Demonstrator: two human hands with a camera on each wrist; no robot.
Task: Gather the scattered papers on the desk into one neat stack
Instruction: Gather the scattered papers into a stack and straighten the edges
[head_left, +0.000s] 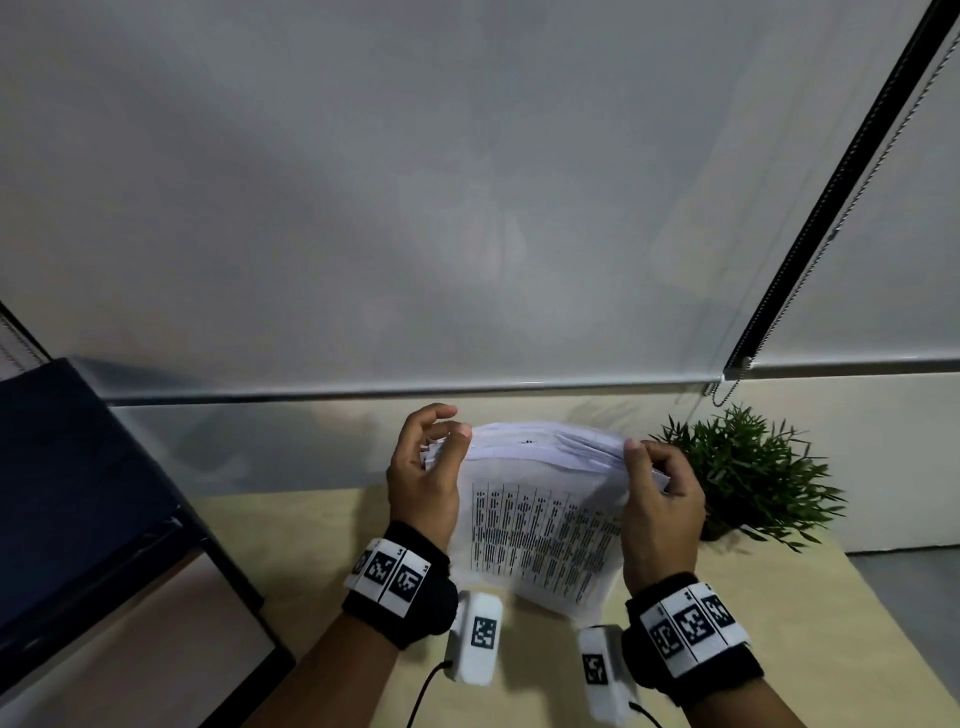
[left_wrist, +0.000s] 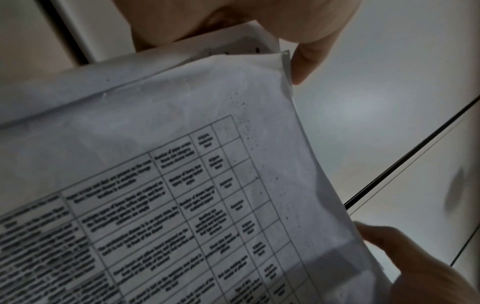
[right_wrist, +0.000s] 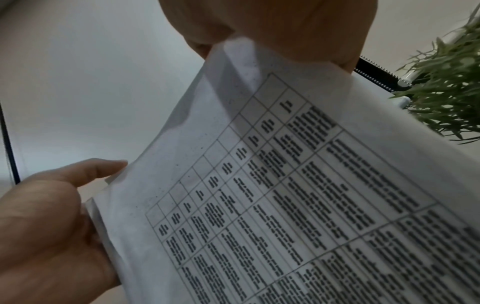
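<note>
papers (head_left: 540, 525) held on edge above the counter (head_left: 332, 571), left of the plant (head_left: 748, 473) | long axis running hand to hand | left hand (head_left: 423, 478) gripped on left side | right hand (head_left: 662, 512) gripped on right side | both equally near

On my left hand (head_left: 423, 480) and my right hand (head_left: 662, 512) I wear nothing, and both forearms are sleeveless. Each wrist carries a black fabric band (head_left: 415, 592) fronted by white tiles printed with black square-code markers. A white boxy camera module (head_left: 477, 636), marked with another code, hangs under each wrist, trailing a thin black cable (head_left: 423, 693).
</note>
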